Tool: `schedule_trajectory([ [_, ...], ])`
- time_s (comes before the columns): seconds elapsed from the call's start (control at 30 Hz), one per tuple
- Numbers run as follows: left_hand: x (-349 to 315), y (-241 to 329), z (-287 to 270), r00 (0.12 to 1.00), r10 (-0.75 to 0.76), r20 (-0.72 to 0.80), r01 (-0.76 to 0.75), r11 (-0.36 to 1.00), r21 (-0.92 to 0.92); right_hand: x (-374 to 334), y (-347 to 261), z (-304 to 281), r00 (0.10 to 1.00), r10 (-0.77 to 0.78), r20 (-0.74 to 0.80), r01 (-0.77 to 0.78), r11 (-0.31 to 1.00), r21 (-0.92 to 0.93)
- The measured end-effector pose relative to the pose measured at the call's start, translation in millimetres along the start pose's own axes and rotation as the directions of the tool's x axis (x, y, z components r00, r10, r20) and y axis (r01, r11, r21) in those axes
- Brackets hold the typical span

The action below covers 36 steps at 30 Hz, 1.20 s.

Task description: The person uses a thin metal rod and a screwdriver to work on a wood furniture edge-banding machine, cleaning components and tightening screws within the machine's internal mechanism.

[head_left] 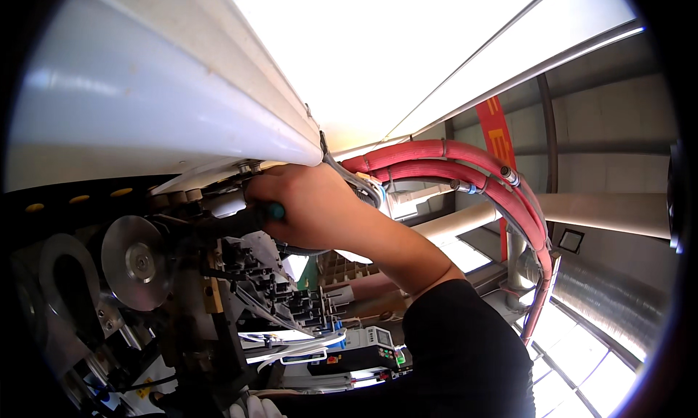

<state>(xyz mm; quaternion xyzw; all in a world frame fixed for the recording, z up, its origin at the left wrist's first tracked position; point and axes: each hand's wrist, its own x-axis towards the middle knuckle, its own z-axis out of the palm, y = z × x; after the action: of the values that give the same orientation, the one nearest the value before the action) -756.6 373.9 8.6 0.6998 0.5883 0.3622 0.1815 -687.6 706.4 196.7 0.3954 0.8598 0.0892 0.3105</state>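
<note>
My right hand (287, 192) is bare and reaches up under the edge of a large white machine cover (167, 90). Its back and wrist face me; the fingers are hidden among dark machine parts, so their grip is unclear. A dark cylinder with a teal end (275, 211) lies across the palm side; whether the hand holds it cannot be told. At the lower edge, pale fingers, seemingly my gloved left hand (258, 408), are curled together beside a machine part. What they grip, if anything, is cut off by the frame.
Left of my arm are a round metal disc (138, 263) and a curved metal bracket (62, 272). Below stand black fittings (298, 298) and a control box with a screen (363, 352). Thick red hoses (451, 156) arch beyond my forearm; a red banner (496, 130) hangs behind.
</note>
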Motion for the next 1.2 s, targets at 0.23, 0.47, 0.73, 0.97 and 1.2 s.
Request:
schedule_trajectory([
  [0.23, 0, -1, -2, 1.000, 0.010, 0.020, -0.010, 1.000, -0.003, 5, 8, 14, 0.999, 0.034, 0.022, -0.034, 0.999, 0.000],
  [0.47, 1, 1, -4, 0.999, 0.008, 0.040, -0.008, 1.000, 0.002, 10, 8, 19, 0.992, 0.126, 0.013, -0.127, 0.990, 0.064],
  [0.73, -13, 5, 6, 0.997, -0.008, 0.075, 0.013, 0.998, -0.066, 18, 12, 42, 0.997, 0.051, -0.062, -0.045, 0.995, 0.094],
  [0.97, 1, 1, -2, 0.998, 0.018, 0.061, -0.008, 0.986, -0.167, 16, 10, 50, 0.977, 0.069, -0.202, -0.021, 0.973, 0.231],
  [1.2, 21, 2, -16, 0.998, -0.051, -0.028, 0.042, 0.968, -0.246, 15, 12, 66, 0.938, 0.140, -0.318, -0.040, 0.953, 0.301],
])
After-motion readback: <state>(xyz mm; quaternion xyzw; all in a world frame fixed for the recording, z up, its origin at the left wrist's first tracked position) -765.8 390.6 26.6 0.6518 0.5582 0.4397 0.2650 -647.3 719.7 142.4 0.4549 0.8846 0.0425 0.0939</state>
